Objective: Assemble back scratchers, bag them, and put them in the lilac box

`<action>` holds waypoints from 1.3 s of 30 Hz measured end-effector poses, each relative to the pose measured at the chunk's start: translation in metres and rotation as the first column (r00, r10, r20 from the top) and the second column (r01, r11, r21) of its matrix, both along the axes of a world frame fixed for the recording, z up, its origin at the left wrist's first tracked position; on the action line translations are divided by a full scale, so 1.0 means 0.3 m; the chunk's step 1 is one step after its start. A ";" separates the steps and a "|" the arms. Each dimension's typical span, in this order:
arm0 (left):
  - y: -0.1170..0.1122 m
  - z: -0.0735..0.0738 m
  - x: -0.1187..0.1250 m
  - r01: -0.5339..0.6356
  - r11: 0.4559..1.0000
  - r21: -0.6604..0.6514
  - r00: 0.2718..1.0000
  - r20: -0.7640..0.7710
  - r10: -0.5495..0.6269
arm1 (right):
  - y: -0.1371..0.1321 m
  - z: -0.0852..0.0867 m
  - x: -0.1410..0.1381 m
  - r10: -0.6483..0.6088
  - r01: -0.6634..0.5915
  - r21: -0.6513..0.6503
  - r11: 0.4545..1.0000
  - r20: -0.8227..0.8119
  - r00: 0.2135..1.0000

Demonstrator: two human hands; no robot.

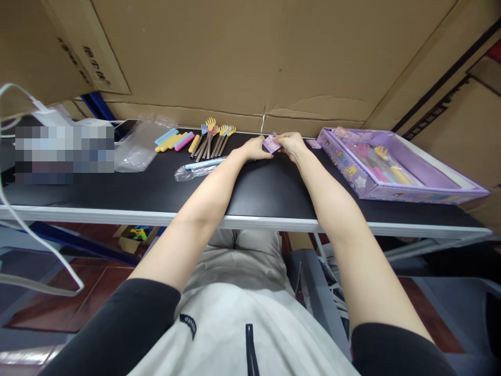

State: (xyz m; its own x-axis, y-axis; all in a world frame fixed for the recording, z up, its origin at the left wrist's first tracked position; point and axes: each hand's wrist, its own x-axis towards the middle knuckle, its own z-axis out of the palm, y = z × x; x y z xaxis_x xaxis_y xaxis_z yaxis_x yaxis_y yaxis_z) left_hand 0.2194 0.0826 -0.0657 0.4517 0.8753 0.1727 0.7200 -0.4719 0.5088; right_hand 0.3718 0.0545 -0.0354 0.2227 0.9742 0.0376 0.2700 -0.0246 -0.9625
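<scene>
Fingers (pixel 282 138) of our left hand (pixel 253 148) and right hand (pixel 293 143) grip the card (pixel 271 144); we should pinch lightly, avoiding creases.

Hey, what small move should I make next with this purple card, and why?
Perhaps bring the purple card over to the clear packet: your left hand and right hand are both at the card, and the packet lies close by, to their left, apart from the card.

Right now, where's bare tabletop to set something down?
Bare: tabletop between left forearm, right forearm and front rail; also between clear bags, left forearm and front rail. Crowded: back edge with coloured tubes and claw-ended sticks; right end, purple box.
</scene>
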 end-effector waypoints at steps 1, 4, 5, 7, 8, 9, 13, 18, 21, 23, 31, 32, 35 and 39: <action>0.000 -0.001 0.000 -0.001 1.000 -0.002 1.000 0.006 0.001 | -0.001 0.000 -0.003 -0.002 0.002 -0.004 1.000 -0.013 1.000; -0.003 0.000 0.001 -0.007 1.000 0.002 1.000 0.013 0.007 | 0.001 -0.002 -0.011 -0.007 0.006 -0.022 1.000 -0.046 0.999; -0.006 0.002 0.002 -0.010 1.000 0.003 1.000 0.011 0.010 | 0.002 -0.003 -0.012 -0.007 0.006 -0.027 1.000 -0.045 0.999; -0.012 0.007 0.003 -0.016 1.000 0.006 1.000 0.005 0.016 | 0.006 -0.003 -0.008 -0.009 0.009 -0.026 1.000 -0.014 1.000; -0.016 0.010 0.003 -0.021 1.000 0.007 1.000 0.003 0.021 | 0.007 -0.002 -0.003 -0.007 0.007 -0.024 1.000 0.013 1.000; -0.020 0.012 0.003 -0.029 1.000 0.010 1.000 0.000 0.029 | 0.007 -0.001 0.002 0.001 0.000 -0.024 1.000 0.038 0.999; -0.028 0.018 0.004 -0.051 0.999 0.009 0.999 -0.018 0.051 | 0.001 0.006 0.025 0.070 -0.067 -0.042 0.997 0.063 0.996; -0.023 0.012 0.006 -0.049 0.998 0.030 0.998 -0.031 0.050 | -0.005 0.011 0.016 0.064 -0.063 -0.040 0.997 0.007 0.998; -0.019 0.007 0.006 -0.045 0.998 0.050 0.998 -0.032 0.047 | -0.007 0.011 0.002 0.047 -0.048 -0.045 0.998 -0.030 0.998; -0.019 0.005 0.005 -0.043 0.998 0.055 0.998 -0.037 0.045 | -0.009 0.011 -0.002 0.051 -0.054 -0.055 0.997 -0.052 0.997; -0.023 0.005 0.008 -0.032 0.998 0.052 0.999 -0.036 0.034 | 0.001 0.001 0.001 0.063 -0.066 -0.051 0.997 -0.058 0.996; -0.023 0.005 0.008 -0.033 0.998 0.051 0.999 -0.033 0.035 | 0.000 0.000 -0.001 0.048 -0.049 -0.044 0.998 -0.042 0.998; -0.020 0.005 0.006 -0.035 0.998 0.052 0.999 -0.024 0.036 | -0.008 -0.001 -0.011 -0.001 0.001 -0.018 1.000 0.024 1.000; -0.018 0.007 0.002 -0.034 0.998 0.051 0.999 -0.013 0.035 | -0.016 0.000 -0.013 -0.003 0.003 0.006 1.000 0.056 0.998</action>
